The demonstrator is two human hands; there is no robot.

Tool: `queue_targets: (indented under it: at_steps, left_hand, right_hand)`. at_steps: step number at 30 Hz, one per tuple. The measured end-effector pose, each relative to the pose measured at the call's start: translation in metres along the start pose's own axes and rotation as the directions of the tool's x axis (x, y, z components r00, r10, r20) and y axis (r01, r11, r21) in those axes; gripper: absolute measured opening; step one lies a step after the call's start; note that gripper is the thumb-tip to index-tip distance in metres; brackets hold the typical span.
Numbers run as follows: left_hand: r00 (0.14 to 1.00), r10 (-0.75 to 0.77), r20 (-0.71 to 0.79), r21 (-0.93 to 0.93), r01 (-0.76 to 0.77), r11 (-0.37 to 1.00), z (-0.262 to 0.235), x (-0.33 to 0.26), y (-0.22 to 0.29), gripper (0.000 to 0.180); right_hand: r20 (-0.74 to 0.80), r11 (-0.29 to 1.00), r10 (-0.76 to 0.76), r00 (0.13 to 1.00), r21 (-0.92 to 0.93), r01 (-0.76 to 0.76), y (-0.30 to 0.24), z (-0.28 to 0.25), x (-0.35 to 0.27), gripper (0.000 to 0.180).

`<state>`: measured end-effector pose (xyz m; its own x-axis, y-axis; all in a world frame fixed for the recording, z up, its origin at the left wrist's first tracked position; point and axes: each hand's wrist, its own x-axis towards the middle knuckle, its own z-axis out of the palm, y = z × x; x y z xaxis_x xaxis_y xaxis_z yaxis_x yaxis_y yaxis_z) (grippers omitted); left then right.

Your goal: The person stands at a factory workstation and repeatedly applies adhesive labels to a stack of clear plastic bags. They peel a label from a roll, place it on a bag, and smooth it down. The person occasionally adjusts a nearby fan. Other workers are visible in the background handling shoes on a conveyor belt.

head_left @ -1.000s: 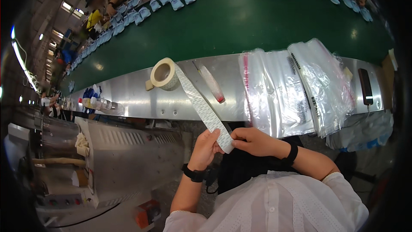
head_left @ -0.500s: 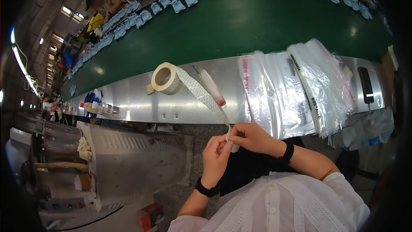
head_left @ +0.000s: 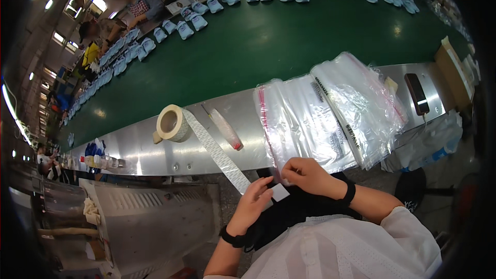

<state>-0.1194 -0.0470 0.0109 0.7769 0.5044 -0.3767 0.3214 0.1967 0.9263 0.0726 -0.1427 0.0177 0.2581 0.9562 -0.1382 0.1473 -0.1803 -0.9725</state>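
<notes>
A roll of white label strip (head_left: 173,124) stands on the metal ledge, and its printed strip (head_left: 214,152) runs down over the front edge to my left hand (head_left: 250,205). The strip passes behind the fingers of that hand, which are bent around it. A blank white piece (head_left: 280,192) shows between my two hands. My right hand (head_left: 312,178) is pinched closed at the lower left corner of a clear plastic bag (head_left: 294,124) with a pink edge; whatever sits between its fingertips is hidden. More clear bags (head_left: 356,106) overlap to the right.
A clear, red-ended tool (head_left: 226,130) lies beside the roll. A phone (head_left: 416,94) with a cable rests near a cardboard box (head_left: 454,67). Bottles (head_left: 101,161) stand at left. Light blue shoes (head_left: 196,20) line the green belt (head_left: 232,62); people work across it. A metal machine (head_left: 155,222) is at lower left.
My hands have come apart from their joint pinch on the strip. The right hand is now by the bag's corner. The whole view has shifted, with ledge items lower and further left.
</notes>
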Motion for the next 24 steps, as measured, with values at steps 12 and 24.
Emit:
queue_targets:
  at_steps: [12, 24]
  left_hand:
    - [0.992, 0.124, 0.037, -0.371, -0.102, 0.923, 0.024, 0.091, 0.043, 0.052]
    - [0.972, 0.234, 0.035, -0.319, -0.211, 0.924, 0.049, 0.101, 0.035, 0.053]
  right_hand:
    - [-0.402, 0.965, -0.015, 0.916, -0.247, -0.093, 0.004, -0.031, 0.021, 0.032]
    - [-0.514, 0.945, -0.009, 0.858, -0.283, -0.161, 0.018, -0.031, 0.039, 0.021]
